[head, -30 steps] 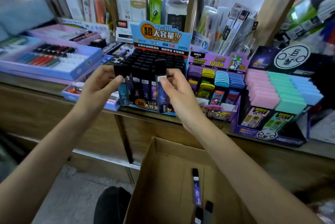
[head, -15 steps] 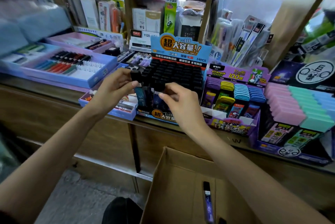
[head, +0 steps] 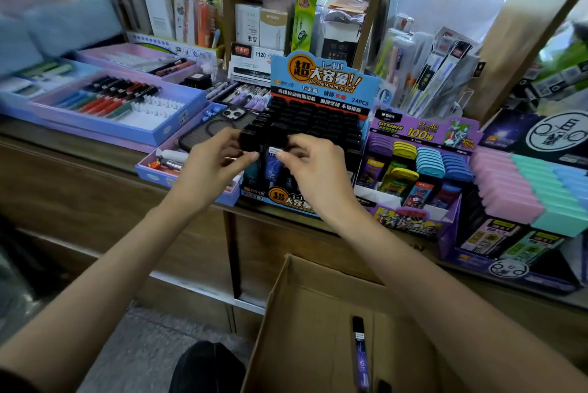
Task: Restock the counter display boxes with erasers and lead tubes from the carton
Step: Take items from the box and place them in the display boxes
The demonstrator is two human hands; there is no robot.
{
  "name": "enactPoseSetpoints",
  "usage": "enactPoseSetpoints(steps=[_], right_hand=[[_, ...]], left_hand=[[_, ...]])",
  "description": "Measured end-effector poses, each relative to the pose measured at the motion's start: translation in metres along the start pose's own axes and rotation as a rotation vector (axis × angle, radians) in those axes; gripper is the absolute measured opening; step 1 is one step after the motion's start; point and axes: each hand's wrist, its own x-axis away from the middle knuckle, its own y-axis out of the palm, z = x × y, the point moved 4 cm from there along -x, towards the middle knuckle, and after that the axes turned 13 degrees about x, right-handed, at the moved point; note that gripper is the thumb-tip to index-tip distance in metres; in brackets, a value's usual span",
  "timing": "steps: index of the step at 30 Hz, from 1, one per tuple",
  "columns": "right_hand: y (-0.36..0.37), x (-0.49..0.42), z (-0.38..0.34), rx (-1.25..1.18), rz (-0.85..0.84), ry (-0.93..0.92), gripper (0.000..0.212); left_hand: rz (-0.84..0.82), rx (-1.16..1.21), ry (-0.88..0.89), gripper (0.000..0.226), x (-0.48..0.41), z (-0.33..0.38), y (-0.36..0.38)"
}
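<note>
Carton [head: 286, 313] is below and in front of the display box [head: 318, 90]. At least one spare tube [head: 360, 357] lies flat in it, long axis pointing roughly at the display box, black cap at the far end. It lies under the right forearm, so the right hand [head: 313, 166] is nearer. Likely next pick: right hand pulls back and down, grips across the tube's width.

At the display box's front row, the right hand pinches the cap of the upright purple tube [head: 273, 170]. Left hand [head: 216, 166] pinches the cap of the teal tube [head: 253, 170] just left of it. Rows behind look full.

Eraser box [head: 509, 195] is right of the display box, no hand on it.
</note>
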Motion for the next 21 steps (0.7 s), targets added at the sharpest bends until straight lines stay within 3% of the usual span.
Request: enactPoseSetpoints(steps=[5,15,21], right_hand=[[-0.003,-0.001,0.0,0.066,0.029,-0.042,0.024],[0.008,0.004,0.003,0.081,-0.006,0.002,0.019],[0.016,-0.001,-0.004,0.243,-0.077,0.024,0.02]], left_hand=[[0.177,-0.286,0.077,0.038,0.007,0.004,0.005],[0.202,-0.1,-0.041,0.03,0.021,-0.005,0.012],[0.187,-0.238,-0.003,0.017,0.027,-0.009,0.013]])
